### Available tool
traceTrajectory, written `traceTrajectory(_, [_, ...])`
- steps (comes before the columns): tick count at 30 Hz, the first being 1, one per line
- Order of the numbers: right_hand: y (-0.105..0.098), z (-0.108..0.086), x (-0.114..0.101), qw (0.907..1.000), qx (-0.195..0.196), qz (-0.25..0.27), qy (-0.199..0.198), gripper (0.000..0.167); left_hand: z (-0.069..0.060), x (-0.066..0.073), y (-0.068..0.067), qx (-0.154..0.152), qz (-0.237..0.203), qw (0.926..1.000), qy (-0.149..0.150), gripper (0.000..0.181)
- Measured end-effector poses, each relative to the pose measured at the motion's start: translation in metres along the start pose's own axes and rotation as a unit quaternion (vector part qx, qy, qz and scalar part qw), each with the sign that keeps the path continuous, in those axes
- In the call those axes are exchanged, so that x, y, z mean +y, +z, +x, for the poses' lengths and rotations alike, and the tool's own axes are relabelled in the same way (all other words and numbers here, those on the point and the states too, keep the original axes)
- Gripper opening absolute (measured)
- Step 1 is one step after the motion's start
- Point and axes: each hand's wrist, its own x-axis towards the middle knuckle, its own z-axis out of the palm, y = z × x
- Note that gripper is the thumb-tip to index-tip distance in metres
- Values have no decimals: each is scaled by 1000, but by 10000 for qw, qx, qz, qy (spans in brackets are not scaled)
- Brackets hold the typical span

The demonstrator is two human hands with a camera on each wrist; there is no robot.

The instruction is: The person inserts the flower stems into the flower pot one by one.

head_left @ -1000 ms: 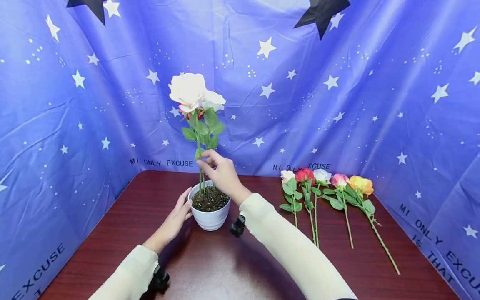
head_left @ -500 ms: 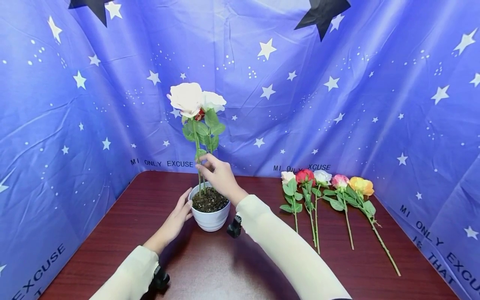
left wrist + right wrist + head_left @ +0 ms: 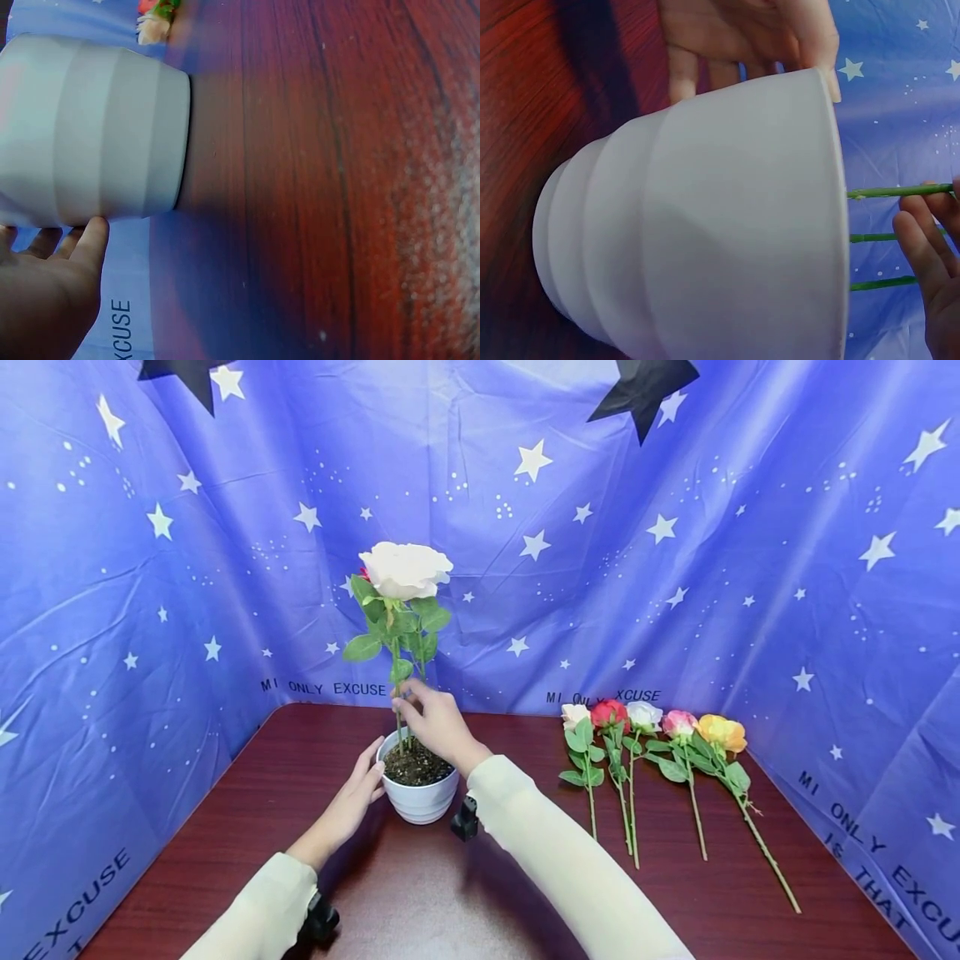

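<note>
We see the left hand (image 3: 349,800) resting uncurled fingers against the left side of the white pot (image 3: 420,802). In the soil (image 3: 412,767), stems stand beneath a white rose (image 3: 407,570); a red bloom (image 3: 365,574) peeks out behind. Above the rim, we see the right hand (image 3: 441,720) pinching a stem (image 3: 889,192). If it pushes crookedly, we judge that stem could bend or jostle its neighbours; a hard shove rightward could tip the pot, since only its left side is braced. Further right, five loose flowers (image 3: 722,732) lie on the table (image 3: 517,893).
</note>
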Motion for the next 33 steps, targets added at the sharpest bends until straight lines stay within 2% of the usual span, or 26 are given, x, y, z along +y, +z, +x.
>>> traceTrajectory(10, [3, -1, -1, 9999, -139, -84, -37, 12, 0, -2, -1, 38, 2, 10000, -21, 56])
traceTrajectory(17, [5, -1, 0, 9995, -294, 69, -31, 10, 1, -1, 0, 67, 68, 9999, -64, 56])
traceTrajectory(22, [6, 0, 2, 9998, -157, -25, -116, 8, 1, -1, 0, 58, 111, 9999, -5, 55])
traceTrajectory(28, [8, -2, 3, 9997, -69, -250, -24, 13, 0, -2, 1, 86, 85, 9999, -31, 55])
traceTrajectory(33, [7, -2, 4, 9998, -14, -208, 4, 12, 0, -2, 1, 97, 124, 9999, -18, 55])
